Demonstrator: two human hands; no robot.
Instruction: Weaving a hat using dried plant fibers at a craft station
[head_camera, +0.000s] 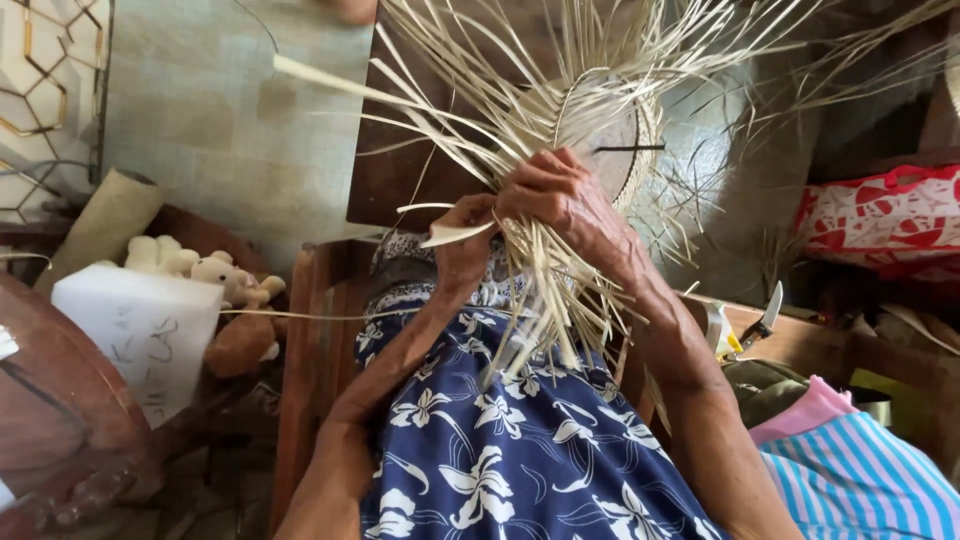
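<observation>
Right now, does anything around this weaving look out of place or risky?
Only the bare-bladed knife stands out: it lies uncovered on the wooden ledge near the right forearm. The loose pale straw strips splaying from both hands look normal for unfinished weaving.

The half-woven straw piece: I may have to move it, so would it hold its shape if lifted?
Probably only partly. The woven straw piece looks firm at its plaited centre, but its loose strips splay and droop, so likely floppy. It seems light: both the left hand and right hand hold it up easily.

Both hands, L hand (462, 240) & R hand (560, 195), grip pale straw weaving (600, 120) over blue floral lap cloth (500, 450), knife (762, 315) nearby at right.
</observation>
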